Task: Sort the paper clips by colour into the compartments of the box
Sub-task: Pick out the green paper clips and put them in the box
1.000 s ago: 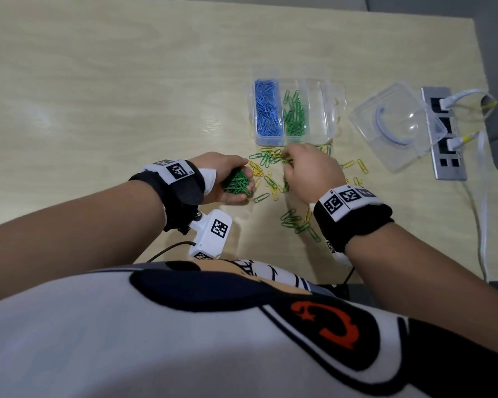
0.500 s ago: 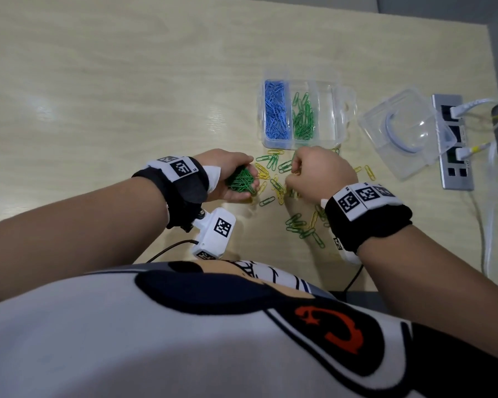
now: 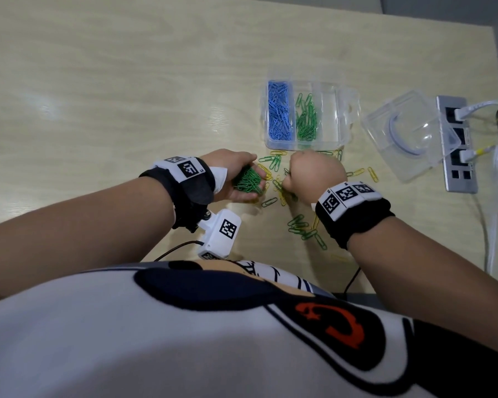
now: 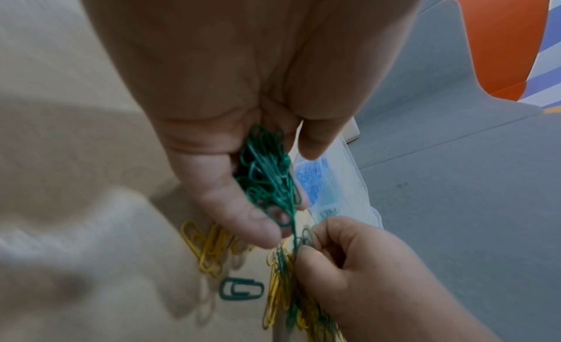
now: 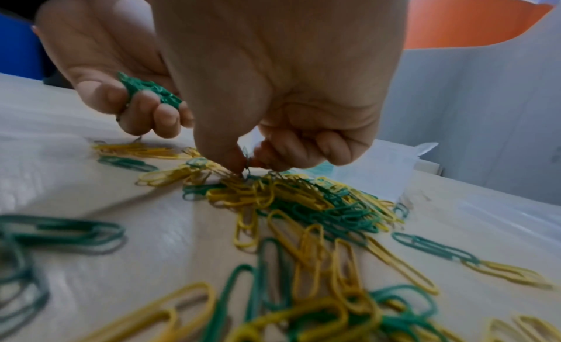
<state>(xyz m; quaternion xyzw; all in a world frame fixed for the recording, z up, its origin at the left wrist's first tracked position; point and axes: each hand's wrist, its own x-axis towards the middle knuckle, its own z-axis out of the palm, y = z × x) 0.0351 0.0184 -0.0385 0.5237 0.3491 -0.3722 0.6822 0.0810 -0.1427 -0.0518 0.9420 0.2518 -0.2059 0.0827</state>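
Many green [image 3: 247, 181] and yellow clips [image 5: 306, 248]

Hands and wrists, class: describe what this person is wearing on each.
Both arms are bare, no sleeves. The left hand has a black wrist wrap with a white band of square black-and-white markers, plus a white camera block with a marker and a thin black cable. The right hand has a matching black wrap and marker band.

Clear box [image 3: 346, 116]: blue clips [image 3: 278, 114] left compartment, green clips [image 3: 307, 119] middle; loose green/yellow clips [image 3: 301, 226] scattered just in front.
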